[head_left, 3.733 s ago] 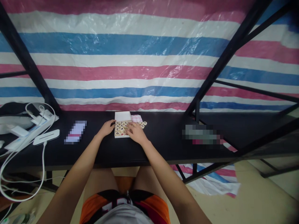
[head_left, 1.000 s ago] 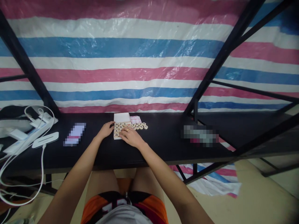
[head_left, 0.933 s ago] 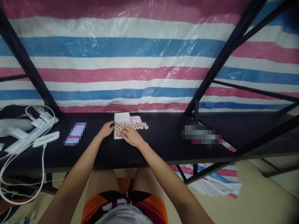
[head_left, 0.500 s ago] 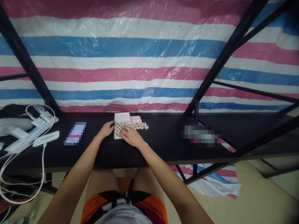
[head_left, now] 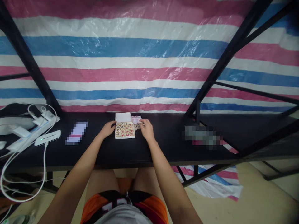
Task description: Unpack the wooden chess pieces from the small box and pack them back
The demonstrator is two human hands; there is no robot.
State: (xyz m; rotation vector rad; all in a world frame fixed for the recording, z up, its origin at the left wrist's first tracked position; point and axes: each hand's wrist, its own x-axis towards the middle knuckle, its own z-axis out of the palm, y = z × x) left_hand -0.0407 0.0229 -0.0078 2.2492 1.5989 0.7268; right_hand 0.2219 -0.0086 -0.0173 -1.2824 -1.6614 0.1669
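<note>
An open white box [head_left: 125,137] holds rows of round Chinese chess pieces [head_left: 123,129] with red and black characters. Its white lid [head_left: 123,117] stands open at the back edge. At the box's left side, my left hand [head_left: 108,129] has its fingers bent against the upper left corner. My right hand [head_left: 147,128] is just right of the box, fingers closed around a Chinese chess piece [head_left: 140,123] that is partly hidden. Between that hand and the box lie several loose Chinese chess pieces [head_left: 136,126], some covered by my fingers.
A red-and-white printed paper [head_left: 135,119] lies behind the loose pieces. To the left are a blurred phone-like object [head_left: 76,133], a white device [head_left: 47,138], a power strip [head_left: 30,132] and cables. A blurred item [head_left: 201,135] lies right, near black metal frame bars [head_left: 215,74].
My right hand has moved off the pieces inside the box and over to the right, onto the loose pieces beside it. My left hand remains at the box's left side.
</note>
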